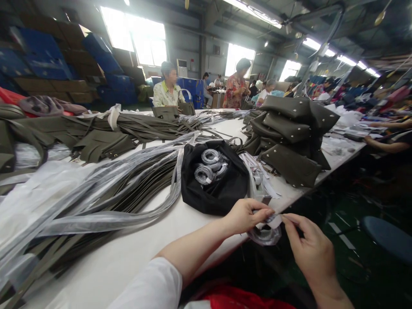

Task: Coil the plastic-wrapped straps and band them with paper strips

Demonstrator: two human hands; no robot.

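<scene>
My left hand (246, 216) and my right hand (309, 244) meet at the table's front edge, both pinching a small wrapped ring-shaped piece (265, 234) in clear film. The left fingers grip its top and the right fingertips hold a white paper strip (276, 221) on it. Just behind my hands sits a black cloth bag (215, 189), open, with several grey wrapped rings (210, 165) inside.
The white table (135, 253) carries long olive straps in clear plastic sleeves (106, 193) at left and a stack of olive bags (291, 137) at right. Other people work at the far end and at the right. A blue stool (388, 238) stands on the floor at right.
</scene>
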